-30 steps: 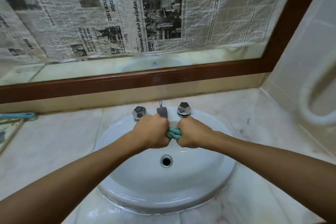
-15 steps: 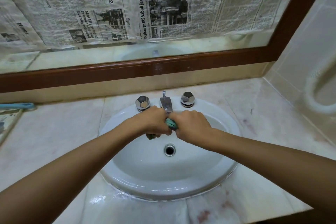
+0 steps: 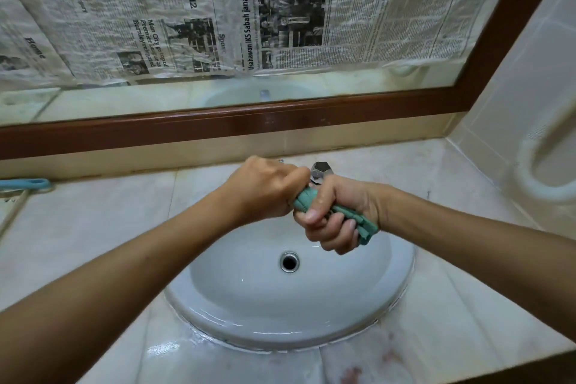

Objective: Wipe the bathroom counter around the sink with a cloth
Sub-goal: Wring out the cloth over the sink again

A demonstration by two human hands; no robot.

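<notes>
A twisted green cloth (image 3: 346, 213) is held over the back of the white oval sink (image 3: 237, 315). My left hand (image 3: 265, 188) is fisted around its upper end and my right hand (image 3: 338, 217) grips its lower part, palm turned up, with the cloth's tail sticking out by the wrist. Both hands hover above the basin, over the drain (image 3: 289, 261). One chrome tap handle (image 3: 320, 170) shows behind the hands; the spout and the other handle are hidden. The pale marble counter (image 3: 93, 227) surrounds the sink and looks wet at the front rim.
A mirror with a brown wooden frame (image 3: 280, 121) runs along the back, covered with newspaper (image 3: 280, 9). A blue handle (image 3: 28, 184) lies at the counter's left edge. A tiled wall with a white ring-shaped fitting (image 3: 536, 178) closes the right side.
The hands have twisted the cloth: my right hand rolled palm-up and dropped lower, my left hand rose toward the taps. The cloth's tail now sticks out past the right wrist.
</notes>
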